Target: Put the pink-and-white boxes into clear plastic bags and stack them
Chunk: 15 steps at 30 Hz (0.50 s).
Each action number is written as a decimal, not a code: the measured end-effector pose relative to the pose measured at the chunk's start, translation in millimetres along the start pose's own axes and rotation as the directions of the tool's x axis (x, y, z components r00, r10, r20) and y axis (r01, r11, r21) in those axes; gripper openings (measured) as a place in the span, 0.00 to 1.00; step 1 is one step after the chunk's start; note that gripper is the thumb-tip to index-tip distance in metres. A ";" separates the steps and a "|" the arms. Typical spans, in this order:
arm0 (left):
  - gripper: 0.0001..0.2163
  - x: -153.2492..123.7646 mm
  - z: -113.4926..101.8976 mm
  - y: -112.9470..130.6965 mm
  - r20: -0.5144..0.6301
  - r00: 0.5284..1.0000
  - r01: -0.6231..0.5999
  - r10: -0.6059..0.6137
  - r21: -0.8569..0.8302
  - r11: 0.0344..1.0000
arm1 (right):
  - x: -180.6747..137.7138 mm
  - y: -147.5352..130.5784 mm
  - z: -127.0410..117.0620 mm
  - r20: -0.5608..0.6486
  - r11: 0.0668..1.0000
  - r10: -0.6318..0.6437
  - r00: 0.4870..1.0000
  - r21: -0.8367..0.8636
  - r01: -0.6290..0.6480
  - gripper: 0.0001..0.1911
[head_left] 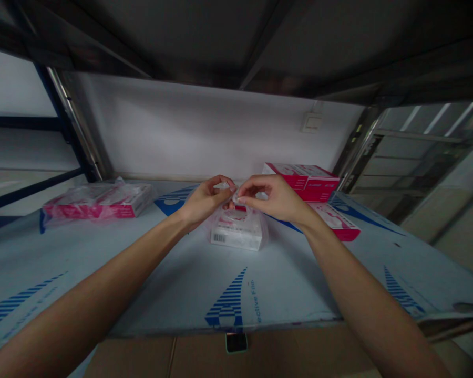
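Observation:
A white box with a barcode lies in a clear plastic bag on the film-covered shelf. Above its far end, my left hand is closed, pinching the gathered top of the bag. Close beside it, my right hand pinches the same gathered plastic between thumb and fingers. The fingertips of both hands nearly meet. Whether the bag's top is knotted is too small to tell.
Bagged pink-and-white boxes lie at the left. Stacked pink-and-white boxes stand at the back right, with another box in front. An upper shelf hangs low overhead. A phone-like dark object sits below the front edge.

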<state>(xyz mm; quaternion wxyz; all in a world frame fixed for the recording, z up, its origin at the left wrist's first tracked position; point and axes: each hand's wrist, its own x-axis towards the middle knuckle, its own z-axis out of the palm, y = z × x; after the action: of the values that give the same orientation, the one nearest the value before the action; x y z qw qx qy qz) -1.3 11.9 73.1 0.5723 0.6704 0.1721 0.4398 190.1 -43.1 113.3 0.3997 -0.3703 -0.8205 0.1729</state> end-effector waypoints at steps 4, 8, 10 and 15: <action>0.12 -0.1 -0.8 2.8 -0.012 1.000 0.002 -0.001 0.051 0.999 | 1.3 5.7 3.9 -0.099 0.988 -0.038 0.994 -0.151 0.022 0.08; 0.11 -1.0 -7.6 6.8 0.047 0.995 -0.099 0.088 0.344 0.934 | 3.1 17.1 9.7 -0.189 0.959 -0.076 0.979 -0.282 0.020 0.18; 0.08 -1.7 -13.1 7.4 0.125 0.965 -0.260 0.230 0.563 0.785 | 2.4 24.3 11.3 -0.102 0.983 -0.057 0.993 -0.182 0.038 0.21; 0.05 -3.7 -22.1 6.9 0.392 0.771 -0.561 0.502 0.790 0.246 | 1.6 41.6 12.1 0.083 0.908 0.127 0.988 0.392 -0.149 0.31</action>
<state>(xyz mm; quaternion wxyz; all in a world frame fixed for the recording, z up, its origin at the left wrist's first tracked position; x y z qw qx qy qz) -22.6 20.9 77.0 -0.0361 0.8932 0.1191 0.4320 199.5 -14.0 82.5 0.4305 -0.3335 -0.7508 0.3738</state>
